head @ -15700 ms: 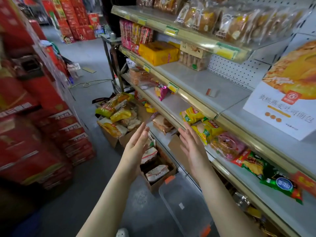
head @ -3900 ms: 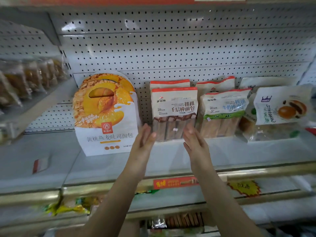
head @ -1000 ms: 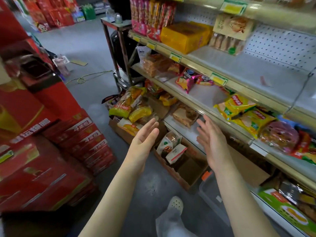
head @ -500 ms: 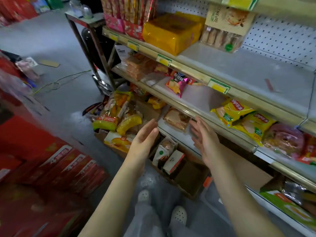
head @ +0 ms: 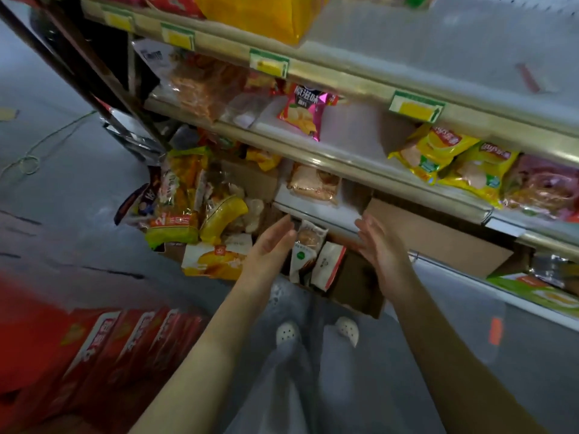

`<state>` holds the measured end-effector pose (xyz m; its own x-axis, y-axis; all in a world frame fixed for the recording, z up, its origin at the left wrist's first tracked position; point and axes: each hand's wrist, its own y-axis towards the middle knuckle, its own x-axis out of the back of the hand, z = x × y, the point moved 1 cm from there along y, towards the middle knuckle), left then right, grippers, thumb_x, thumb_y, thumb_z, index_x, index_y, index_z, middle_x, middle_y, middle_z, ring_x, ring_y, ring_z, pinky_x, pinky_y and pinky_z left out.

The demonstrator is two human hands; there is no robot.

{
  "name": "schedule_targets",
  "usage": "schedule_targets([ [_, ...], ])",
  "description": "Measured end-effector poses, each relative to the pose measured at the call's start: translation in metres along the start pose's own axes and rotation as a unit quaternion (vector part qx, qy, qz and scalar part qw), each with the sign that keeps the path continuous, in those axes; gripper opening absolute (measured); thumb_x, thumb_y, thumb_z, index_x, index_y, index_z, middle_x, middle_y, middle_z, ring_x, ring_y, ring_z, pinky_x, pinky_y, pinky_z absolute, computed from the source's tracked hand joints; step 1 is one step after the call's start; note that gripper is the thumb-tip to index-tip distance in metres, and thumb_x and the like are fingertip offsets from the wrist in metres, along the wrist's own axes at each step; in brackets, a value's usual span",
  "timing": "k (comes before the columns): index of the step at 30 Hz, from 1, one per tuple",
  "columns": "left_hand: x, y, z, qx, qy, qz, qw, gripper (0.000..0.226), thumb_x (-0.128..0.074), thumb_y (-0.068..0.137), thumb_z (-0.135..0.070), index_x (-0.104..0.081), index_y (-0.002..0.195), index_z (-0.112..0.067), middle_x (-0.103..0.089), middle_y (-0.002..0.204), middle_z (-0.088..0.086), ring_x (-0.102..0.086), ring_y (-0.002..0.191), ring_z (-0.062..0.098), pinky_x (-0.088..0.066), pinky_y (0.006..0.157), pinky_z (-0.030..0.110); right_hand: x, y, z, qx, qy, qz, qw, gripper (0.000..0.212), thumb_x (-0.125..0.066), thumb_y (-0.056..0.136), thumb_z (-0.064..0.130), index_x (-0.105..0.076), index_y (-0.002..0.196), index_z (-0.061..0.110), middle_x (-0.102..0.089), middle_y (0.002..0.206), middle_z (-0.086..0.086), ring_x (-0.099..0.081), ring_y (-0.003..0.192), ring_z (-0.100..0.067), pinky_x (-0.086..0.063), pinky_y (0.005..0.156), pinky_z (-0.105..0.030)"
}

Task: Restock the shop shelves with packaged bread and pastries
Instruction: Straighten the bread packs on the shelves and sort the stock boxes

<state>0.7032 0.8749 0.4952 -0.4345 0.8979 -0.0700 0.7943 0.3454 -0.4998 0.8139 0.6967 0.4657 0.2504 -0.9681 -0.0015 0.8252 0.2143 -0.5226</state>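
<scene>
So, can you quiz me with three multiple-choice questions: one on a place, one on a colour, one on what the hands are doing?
1. Where do the white packets stand? A) top shelf B) in the cardboard box on the floor C) in a hand
2. What colour is the leftmost crisp bag on the middle shelf? A) blue B) black C) pink
3. What do the left hand and right hand hold? A) nothing B) a packet each C) one box together
Answers: 1 B, they stand in the box below the hands; 2 C, pink wrapper; 3 A, both open and empty.
</scene>
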Motion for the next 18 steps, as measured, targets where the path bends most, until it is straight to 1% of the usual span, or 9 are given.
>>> schedule_targets([
  [2,0.0,0.012,0.012,0.034,0.004,0.003,0.999,0.047,-0.068,0.076,-0.058,-0.057,0.121,-0.051,-0.058,0.134,-0.018,-0.05,0.122,-0.005,-0.037,0.105,0.029,0.006,0.015,-0.011,-0.024,-0.006,-0.012,1.0,0.037,-0.043,0.104,0.037,-0.05,0.139,0.027,-0.052,0.143,0.002,-0.05,0.129,-0.013,-0.04,0.095,-0.029],
  [5,-0.005,0.036,0.034,0.064,0.002,0.002,0.998,0.043,-0.065,0.079,-0.05,-0.056,0.121,-0.047,-0.059,0.13,-0.018,-0.053,0.114,-0.01,-0.039,0.099,0.021,0.013,0.037,-0.031,-0.049,-0.008,-0.029,0.998,0.032,-0.046,0.102,0.036,-0.053,0.133,0.028,-0.053,0.141,-0.001,-0.053,0.119,-0.011,-0.042,0.082,-0.021],
  [6,-0.007,0.045,0.043,0.071,0.004,-0.005,0.997,0.04,-0.065,0.084,-0.045,-0.056,0.123,-0.044,-0.06,0.127,-0.019,-0.054,0.111,-0.012,-0.041,0.094,0.016,0.016,0.045,-0.039,-0.057,-0.008,-0.037,0.998,0.034,-0.049,0.101,0.035,-0.053,0.134,0.027,-0.052,0.141,-0.003,-0.053,0.12,-0.013,-0.043,0.083,-0.023],
  [9,-0.016,0.073,0.075,0.104,0.015,0.0,0.994,0.037,-0.06,0.096,-0.03,-0.053,0.132,-0.033,-0.06,0.124,-0.018,-0.054,0.107,-0.013,-0.044,0.082,0.007,0.019,0.07,-0.068,-0.079,-0.041,-0.026,0.996,0.032,-0.051,0.101,0.027,-0.053,0.133,0.027,-0.047,0.146,-0.005,-0.046,0.13,-0.02,-0.041,0.099,-0.035],
  [11,-0.021,0.088,0.096,0.128,0.022,0.004,0.992,0.038,-0.059,0.097,-0.025,-0.052,0.135,-0.028,-0.059,0.13,-0.011,-0.055,0.114,-0.004,-0.045,0.085,0.008,0.02,0.083,-0.086,-0.106,-0.031,-0.043,0.993,0.019,-0.052,0.102,0.029,-0.057,0.119,0.034,-0.052,0.141,-0.001,-0.048,0.127,-0.018,-0.039,0.101,-0.037],
  [13,-0.025,0.103,0.116,0.144,0.03,0.004,0.989,0.04,-0.059,0.097,-0.023,-0.052,0.137,-0.026,-0.057,0.131,-0.009,-0.054,0.119,0.003,-0.046,0.085,0.007,0.021,0.097,-0.106,-0.131,-0.021,-0.058,0.989,0.013,-0.052,0.101,0.032,-0.059,0.111,0.037,-0.057,0.134,0.002,-0.053,0.116,-0.012,-0.038,0.102,-0.036],
  [14,-0.027,0.111,0.127,0.15,0.033,0.007,0.988,0.042,-0.059,0.098,-0.022,-0.051,0.139,-0.024,-0.057,0.128,-0.01,-0.055,0.114,0.001,-0.046,0.082,0.004,0.021,0.104,-0.117,-0.14,-0.022,-0.06,0.988,0.013,-0.052,0.101,0.032,-0.058,0.11,0.037,-0.058,0.132,0.003,-0.054,0.113,-0.01,-0.038,0.101,-0.035],
  [16,-0.03,0.126,0.153,0.162,0.035,0.008,0.986,0.043,-0.059,0.098,-0.018,-0.051,0.14,-0.019,-0.059,0.115,-0.015,-0.056,0.097,-0.009,-0.046,0.075,-0.001,0.021,0.117,-0.14,-0.153,-0.03,-0.054,0.986,0.017,-0.052,0.1,0.034,-0.058,0.117,0.035,-0.057,0.134,0.003,-0.053,0.116,-0.011,-0.039,0.099,-0.033],
  [18,-0.031,0.141,0.182,0.174,0.032,0.001,0.984,0.041,-0.06,0.097,-0.015,-0.053,0.137,-0.017,-0.059,0.104,-0.021,-0.055,0.086,-0.017,-0.046,0.072,0.0,0.019,0.131,-0.163,-0.163,-0.038,-0.061,0.984,0.019,-0.054,0.1,0.034,-0.058,0.118,0.035,-0.057,0.135,0.002,-0.053,0.119,-0.013,-0.04,0.101,-0.033],
])
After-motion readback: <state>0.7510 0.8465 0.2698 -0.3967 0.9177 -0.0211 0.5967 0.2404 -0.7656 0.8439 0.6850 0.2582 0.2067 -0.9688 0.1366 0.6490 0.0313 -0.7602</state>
